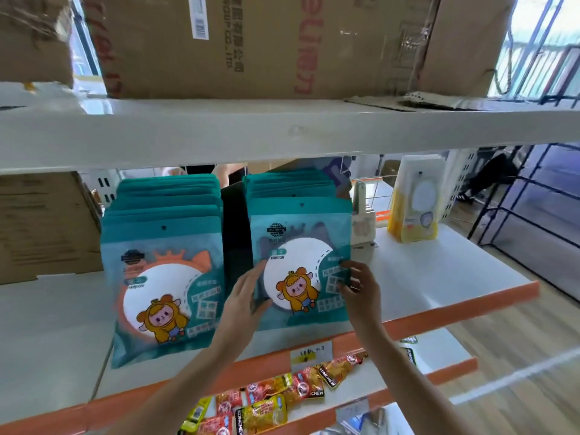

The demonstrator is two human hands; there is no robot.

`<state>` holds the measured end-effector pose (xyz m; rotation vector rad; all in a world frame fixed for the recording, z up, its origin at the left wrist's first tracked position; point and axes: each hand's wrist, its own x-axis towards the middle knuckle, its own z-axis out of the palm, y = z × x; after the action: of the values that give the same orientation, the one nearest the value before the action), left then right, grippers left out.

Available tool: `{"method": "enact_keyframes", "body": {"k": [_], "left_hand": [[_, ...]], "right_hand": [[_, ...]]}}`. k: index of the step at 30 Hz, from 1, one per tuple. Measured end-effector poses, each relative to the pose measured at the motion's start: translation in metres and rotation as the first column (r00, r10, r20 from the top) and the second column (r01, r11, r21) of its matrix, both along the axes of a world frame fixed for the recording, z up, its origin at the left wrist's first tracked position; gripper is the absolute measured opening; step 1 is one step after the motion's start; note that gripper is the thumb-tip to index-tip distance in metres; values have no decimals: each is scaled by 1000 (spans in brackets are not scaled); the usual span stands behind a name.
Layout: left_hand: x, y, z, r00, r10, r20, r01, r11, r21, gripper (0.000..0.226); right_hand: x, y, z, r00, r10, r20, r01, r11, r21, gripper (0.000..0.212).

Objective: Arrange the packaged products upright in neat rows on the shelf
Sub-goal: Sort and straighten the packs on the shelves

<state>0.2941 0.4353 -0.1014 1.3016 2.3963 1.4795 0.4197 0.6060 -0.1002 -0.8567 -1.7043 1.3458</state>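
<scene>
Two rows of teal mirror packages stand upright on the white shelf (pixel 433 277). The left row (pixel 163 284) leans slightly forward, a cartoon figure on its front pack. The right row's front package (pixel 301 271) is held between both hands. My left hand (pixel 248 296) lies with straight fingers against its left edge. My right hand (pixel 357 284) pinches its right edge with curled fingers. A yellow and white package (pixel 414 202) stands alone at the back right of the shelf.
A beige item (pixel 364 221) stands behind the right row. Cardboard boxes (pixel 251 42) fill the shelf above, and another box (pixel 47 224) sits left. Several snack packets (pixel 282 394) lie on the lower shelf. A black wire rack (pixel 527 199) stands right.
</scene>
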Motion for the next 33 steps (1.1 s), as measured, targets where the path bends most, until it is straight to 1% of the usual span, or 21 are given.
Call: {"method": "enact_keyframes", "body": {"k": [3, 9, 13, 16, 19, 22, 25, 28, 30, 33], "left_hand": [[-4, 13, -7, 1000, -3, -1, 3, 1000, -26, 66], [-22, 23, -26, 998, 61, 12, -60, 996, -67, 66], [-27, 36, -28, 994, 112, 0, -111, 992, -67, 65], [-30, 49, -29, 988, 151, -41, -153, 986, -70, 66], [-32, 57, -33, 980, 185, -71, -191, 979, -77, 68], [-31, 59, -41, 970, 206, -127, -216, 974, -66, 73], [-30, 60, -49, 957, 215, -193, -231, 971, -65, 77], [-32, 62, -54, 943, 235, -236, -262, 960, -94, 72], [-32, 61, -58, 924, 239, -299, -277, 957, -90, 68], [-31, 61, -59, 907, 236, -348, -285, 953, -98, 76]], "right_hand": [[-3, 4, -4, 999, -27, 38, 25, 999, 32, 36], [-19, 7, -13, 996, 30, 89, -41, 991, 126, 34], [-32, 17, -17, 998, 59, 11, -60, 984, 168, 33], [-42, 32, -23, 998, 48, -33, -40, 978, 206, 34], [-51, 44, -31, 999, 54, 5, -54, 958, 281, 32], [-55, 50, -41, 997, 58, 46, -71, 912, 403, 34], [-56, 54, -50, 998, 26, 51, -49, 859, 510, 35], [-57, 55, -54, 999, 13, 53, -40, 839, 543, 36], [-57, 56, -56, 999, 17, 45, -38, 842, 538, 35], [-57, 58, -59, 999, -5, 48, -22, 841, 541, 33]]}}
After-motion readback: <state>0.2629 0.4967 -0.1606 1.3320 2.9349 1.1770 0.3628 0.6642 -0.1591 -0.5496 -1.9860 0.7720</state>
